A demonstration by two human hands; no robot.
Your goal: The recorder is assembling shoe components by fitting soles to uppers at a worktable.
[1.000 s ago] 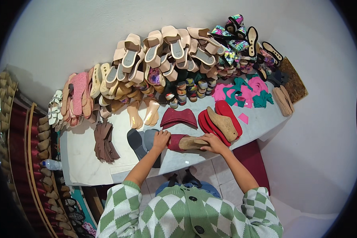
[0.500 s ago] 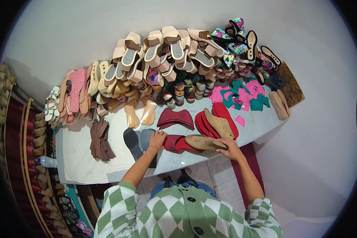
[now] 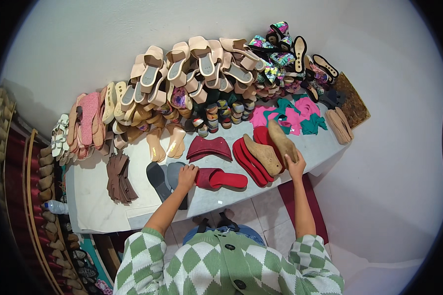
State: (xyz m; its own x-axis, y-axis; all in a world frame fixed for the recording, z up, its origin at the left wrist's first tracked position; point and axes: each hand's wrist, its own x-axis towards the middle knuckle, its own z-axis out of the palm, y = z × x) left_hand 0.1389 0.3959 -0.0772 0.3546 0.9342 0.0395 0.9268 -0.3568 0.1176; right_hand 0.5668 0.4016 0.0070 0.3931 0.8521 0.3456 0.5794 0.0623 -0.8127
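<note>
My right hand (image 3: 294, 166) grips the heel end of a tan shoe last (image 3: 282, 140), held over the red soles (image 3: 248, 164) at the right of the table. A second shoe last (image 3: 260, 155) lies on those soles. My left hand (image 3: 187, 176) is closed at the toe end of a red slipper (image 3: 231, 180) with a dark red upper; its fingertips are partly hidden. The slipper lies sideways on the table, its upper standing hollow. Dark grey slippers (image 3: 158, 179) lie beside my left wrist, partly covered by it. Beyond the slipper sits a stack of dark red uppers (image 3: 209, 149).
Beige heeled sandals (image 3: 176, 63) pile along the wall. Pink and green scraps (image 3: 293, 115) lie at the right, near tan strips (image 3: 338, 125). Brown strips (image 3: 120, 177) and clear-wrapped insoles (image 3: 174, 140) lie at the left. A rack of lasts (image 3: 48, 174) stands beyond the left edge.
The shoe last has come out of the red slipper, and my right hand has carried it right and away from me, over the red soles. My left hand stays at the slipper's toe.
</note>
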